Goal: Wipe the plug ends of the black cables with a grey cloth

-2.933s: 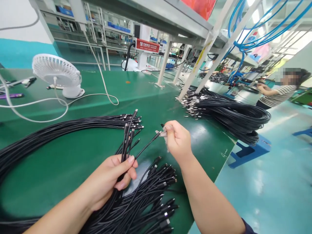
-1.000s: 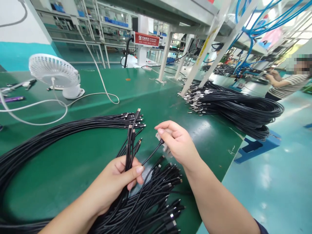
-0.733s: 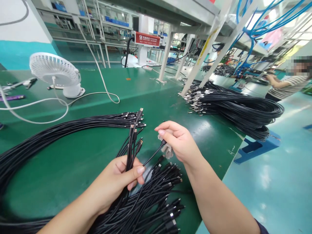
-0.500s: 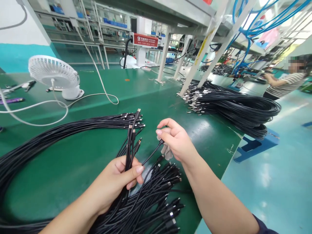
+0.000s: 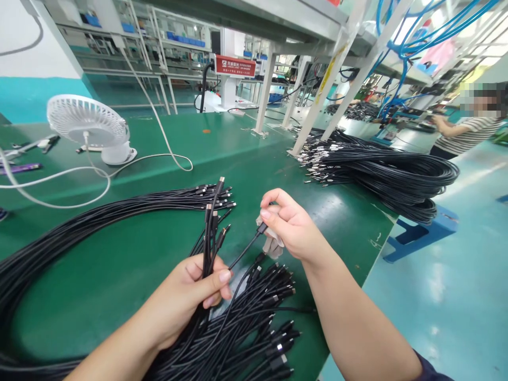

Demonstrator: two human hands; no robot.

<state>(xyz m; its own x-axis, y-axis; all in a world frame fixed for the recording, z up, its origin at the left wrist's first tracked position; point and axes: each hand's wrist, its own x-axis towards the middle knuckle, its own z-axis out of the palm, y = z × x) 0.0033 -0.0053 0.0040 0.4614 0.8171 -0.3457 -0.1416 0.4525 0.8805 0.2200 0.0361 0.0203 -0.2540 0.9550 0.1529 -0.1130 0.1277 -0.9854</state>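
Note:
My left hand (image 5: 206, 283) is closed around several black USB cables (image 5: 207, 246), their connector ends sticking up above the thumb. One cable (image 5: 246, 251) runs from the left hand up to the right, where my right hand (image 5: 286, 219) pinches near its connector. The connector's tip is hidden by my fingers. A pale, crumpled, cloth-like piece (image 5: 273, 246) shows beneath the right hand's fingers; its kind is unclear. Below both hands spreads a pile of black cables (image 5: 242, 328) with metal-tipped plugs pointing right.
A long cable bundle (image 5: 130, 206) curves along the green table (image 5: 99, 270) on the left. A white fan (image 5: 87, 124) with a white cord stands behind it. At the right lies a big coiled cable bundle (image 5: 381, 169) above a blue stool (image 5: 428, 233). A person in stripes (image 5: 468, 135) sits beyond.
My right hand has moved slightly right and up, and more of the cable's connector shows below its fingers. My left hand has hardly moved and keeps its cables.

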